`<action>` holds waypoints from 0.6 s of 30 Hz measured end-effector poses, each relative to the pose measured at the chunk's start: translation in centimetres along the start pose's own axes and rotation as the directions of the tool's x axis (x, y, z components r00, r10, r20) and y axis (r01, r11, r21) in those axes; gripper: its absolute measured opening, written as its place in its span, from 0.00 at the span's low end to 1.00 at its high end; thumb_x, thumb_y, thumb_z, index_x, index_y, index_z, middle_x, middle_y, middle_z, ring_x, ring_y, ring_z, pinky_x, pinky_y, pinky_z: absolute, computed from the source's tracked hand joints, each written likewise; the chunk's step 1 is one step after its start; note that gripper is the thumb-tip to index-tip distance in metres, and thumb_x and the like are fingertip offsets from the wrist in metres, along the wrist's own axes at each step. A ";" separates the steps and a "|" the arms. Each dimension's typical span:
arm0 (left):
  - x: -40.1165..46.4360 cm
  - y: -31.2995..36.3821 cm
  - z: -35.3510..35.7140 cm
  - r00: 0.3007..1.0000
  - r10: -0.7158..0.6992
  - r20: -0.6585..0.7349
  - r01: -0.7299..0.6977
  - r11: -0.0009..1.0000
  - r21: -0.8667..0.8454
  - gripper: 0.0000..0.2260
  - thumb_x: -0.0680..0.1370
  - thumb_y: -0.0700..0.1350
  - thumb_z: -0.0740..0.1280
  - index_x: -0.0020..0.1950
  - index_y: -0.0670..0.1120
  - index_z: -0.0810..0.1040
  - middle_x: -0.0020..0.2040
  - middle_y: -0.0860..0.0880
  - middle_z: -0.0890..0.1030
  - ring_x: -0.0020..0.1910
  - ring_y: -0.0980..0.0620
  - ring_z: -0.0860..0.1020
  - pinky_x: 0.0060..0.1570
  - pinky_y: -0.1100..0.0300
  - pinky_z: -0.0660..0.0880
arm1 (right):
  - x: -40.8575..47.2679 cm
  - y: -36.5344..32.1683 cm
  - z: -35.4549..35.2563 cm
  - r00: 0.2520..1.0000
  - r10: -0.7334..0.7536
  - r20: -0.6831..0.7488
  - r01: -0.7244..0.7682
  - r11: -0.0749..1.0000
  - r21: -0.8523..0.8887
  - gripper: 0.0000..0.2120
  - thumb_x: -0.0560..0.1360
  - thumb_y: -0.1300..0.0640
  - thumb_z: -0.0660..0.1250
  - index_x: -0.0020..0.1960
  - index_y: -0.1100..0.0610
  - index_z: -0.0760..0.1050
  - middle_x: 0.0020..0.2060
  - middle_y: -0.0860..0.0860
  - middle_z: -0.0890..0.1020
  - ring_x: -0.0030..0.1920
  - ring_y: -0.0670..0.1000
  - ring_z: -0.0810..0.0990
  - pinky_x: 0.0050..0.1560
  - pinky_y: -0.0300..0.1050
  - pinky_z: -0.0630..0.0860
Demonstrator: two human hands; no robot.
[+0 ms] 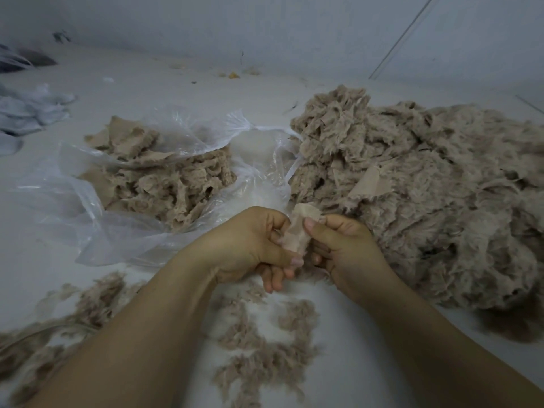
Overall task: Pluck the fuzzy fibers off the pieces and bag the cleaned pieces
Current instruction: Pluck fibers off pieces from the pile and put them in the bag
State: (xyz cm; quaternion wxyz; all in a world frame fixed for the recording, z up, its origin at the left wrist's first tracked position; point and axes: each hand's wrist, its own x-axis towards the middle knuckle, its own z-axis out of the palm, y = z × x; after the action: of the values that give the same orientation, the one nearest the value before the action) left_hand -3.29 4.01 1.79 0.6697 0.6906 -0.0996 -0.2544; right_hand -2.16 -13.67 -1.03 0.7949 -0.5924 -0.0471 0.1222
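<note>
Item in hand: one small beige fabric piece (297,234), smooth backing side up, held low centre over the white surface (368,363), which may be a table or the floor; it cannot be told which.

Left hand (250,245): grip clamped on the piece, thumb laid along its lower edge, fingers curled beneath.

Right hand (341,245): grip likewise clamped on the piece, thumb pressing its right edge, fingers tucked behind. The two hands nearly meet, with the piece between them.

Clear plastic bag (141,231): lies open to the left, beyond the left hand, with a heap of bagged pieces (164,178) inside; these show less pile than the stock.

Pile of fuzzy pieces (426,195): large, to the right, just beside the right hand; long shaggy pile.

Loose plucked fibers (265,348): scattered in tufts on the surface below the hands and out to the lower left.

Crumpled pale cloth or plastic (26,110): far left edge, well apart; its nature is unclear.

Step, as judged: plucking, or checking a piece close to clean; little fuzz shows on the visible face, and the underside is hidden.

Next move calls for: turning the piece to inspect the hidden face, pinching off any remaining fuzz at the edges and letting it drop among the tufts, then carrying the piece left into the bag's open mouth and taking a fresh one from the pile.
</note>
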 end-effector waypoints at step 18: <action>0.3 0.0 -0.2 0.973 0.099 -0.208 -0.123 0.986 -0.110 0.07 0.75 0.42 0.70 0.38 0.42 0.80 0.21 0.45 0.72 0.13 0.54 0.65 0.16 0.71 0.58 | 0.5 0.3 -0.1 1.000 0.009 -0.007 -0.009 1.000 -0.009 0.15 0.77 0.55 0.68 0.32 0.53 0.81 0.24 0.49 0.75 0.23 0.44 0.72 0.26 0.38 0.72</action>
State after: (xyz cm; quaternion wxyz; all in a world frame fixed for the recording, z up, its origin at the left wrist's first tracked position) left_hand -2.91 4.08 1.73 0.7304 0.6639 -0.0540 -0.1509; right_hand -1.73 -13.55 -1.42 0.7920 -0.5965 -0.0421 0.1234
